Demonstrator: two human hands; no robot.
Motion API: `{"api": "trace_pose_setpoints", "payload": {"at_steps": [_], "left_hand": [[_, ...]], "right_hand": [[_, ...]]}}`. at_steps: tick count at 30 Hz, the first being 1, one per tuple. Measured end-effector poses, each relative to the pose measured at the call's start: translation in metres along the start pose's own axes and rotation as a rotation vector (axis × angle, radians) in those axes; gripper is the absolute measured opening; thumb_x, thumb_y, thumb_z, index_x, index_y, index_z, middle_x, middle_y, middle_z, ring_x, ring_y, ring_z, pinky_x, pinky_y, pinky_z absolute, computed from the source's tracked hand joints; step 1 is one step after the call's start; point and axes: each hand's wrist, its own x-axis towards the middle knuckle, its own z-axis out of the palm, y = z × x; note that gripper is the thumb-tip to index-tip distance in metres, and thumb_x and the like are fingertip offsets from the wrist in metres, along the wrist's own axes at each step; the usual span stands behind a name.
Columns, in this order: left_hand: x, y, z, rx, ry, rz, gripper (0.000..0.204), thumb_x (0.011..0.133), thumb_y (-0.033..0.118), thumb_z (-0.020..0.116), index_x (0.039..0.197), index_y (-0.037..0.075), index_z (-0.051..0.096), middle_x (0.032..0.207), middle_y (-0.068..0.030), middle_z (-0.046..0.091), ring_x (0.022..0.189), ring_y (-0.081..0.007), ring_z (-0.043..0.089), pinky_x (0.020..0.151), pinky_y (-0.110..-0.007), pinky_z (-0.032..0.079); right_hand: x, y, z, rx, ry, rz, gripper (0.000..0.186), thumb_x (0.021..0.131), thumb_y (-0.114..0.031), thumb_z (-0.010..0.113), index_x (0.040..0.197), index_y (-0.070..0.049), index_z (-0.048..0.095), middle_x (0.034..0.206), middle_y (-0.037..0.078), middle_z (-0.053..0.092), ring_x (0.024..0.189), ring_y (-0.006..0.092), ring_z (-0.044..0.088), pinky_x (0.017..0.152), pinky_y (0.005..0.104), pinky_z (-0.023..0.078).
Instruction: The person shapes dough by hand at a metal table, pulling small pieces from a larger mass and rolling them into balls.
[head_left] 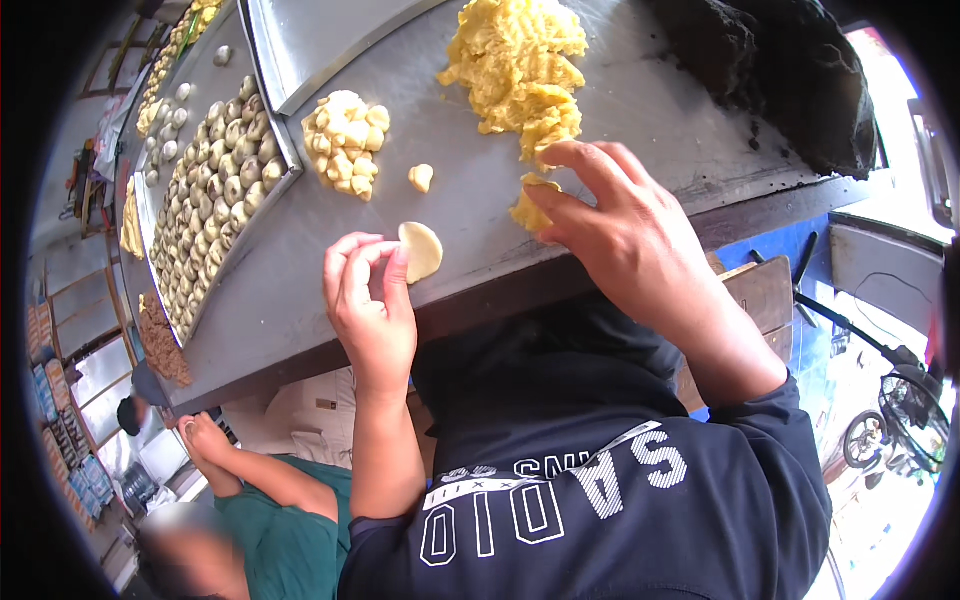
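Note:
A flat round piece of pale dough (423,253) is pinched at its edge between the thumb and fingers of my left hand (365,300). My right hand (610,215) grips a small lump of soft yellow paste (525,208) near the end of a larger yellow mound (510,70); its fingertips partly hide what they hold. A pile of pale dough pieces (345,140) lies on the metal tabletop (470,215), with one small loose piece (420,177) to its right.
A metal tray of filled dough balls (225,180) and brown paste (162,335) sit at the left. A dark mass (775,75) lies at the back right. A co-worker in green (275,545) is at lower left. A black fan (910,410) stands at the right.

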Motion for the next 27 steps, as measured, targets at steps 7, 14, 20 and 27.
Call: {"api": "trace_pose_setpoints", "payload": {"at_steps": [7,14,20,27], "left_hand": [[0.004,0.035,0.013,-0.74,-0.049,-0.315,0.035,0.124,0.017,0.059,0.151,-0.004,0.055,0.146,-0.0287,0.075,0.129,-0.0239,0.076,0.112,-0.038,0.061],[0.018,0.025,0.019,-0.933,-0.151,-0.18,0.054,0.117,0.02,0.072,0.162,-0.005,0.055,0.155,-0.0229,0.07,0.138,-0.0258,0.071,0.118,-0.041,0.056],[0.038,0.024,0.025,-0.205,-0.211,0.212,0.026,0.083,0.003,0.091,0.105,-0.001,0.079,0.108,-0.0108,0.078,0.094,-0.0273,0.078,0.082,-0.039,0.062],[0.048,0.033,0.024,-0.355,-0.418,0.258,0.053,0.067,0.029,0.108,0.101,0.005,0.075,0.101,-0.0113,0.074,0.089,-0.0348,0.078,0.079,-0.046,0.063]], "right_hand": [[0.007,-0.014,0.012,0.111,-0.072,-0.014,0.027,0.093,-0.007,0.08,0.121,-0.006,0.076,0.122,0.012,0.072,0.109,0.0356,0.072,0.093,0.0474,0.063],[0.025,-0.02,0.03,0.286,0.181,-0.087,0.017,0.098,-0.012,0.08,0.115,-0.007,0.076,0.116,0.011,0.073,0.103,0.0335,0.078,0.085,0.0458,0.066],[0.017,-0.015,0.04,0.242,0.08,-0.224,0.025,0.091,-0.015,0.079,0.115,-0.006,0.077,0.115,0.01,0.071,0.104,0.0311,0.075,0.082,0.0416,0.067],[0.019,-0.01,0.021,0.29,-0.097,-0.247,0.036,0.078,-0.016,0.084,0.113,-0.009,0.08,0.122,0.007,0.07,0.108,0.03,0.07,0.086,0.0413,0.066]]}}
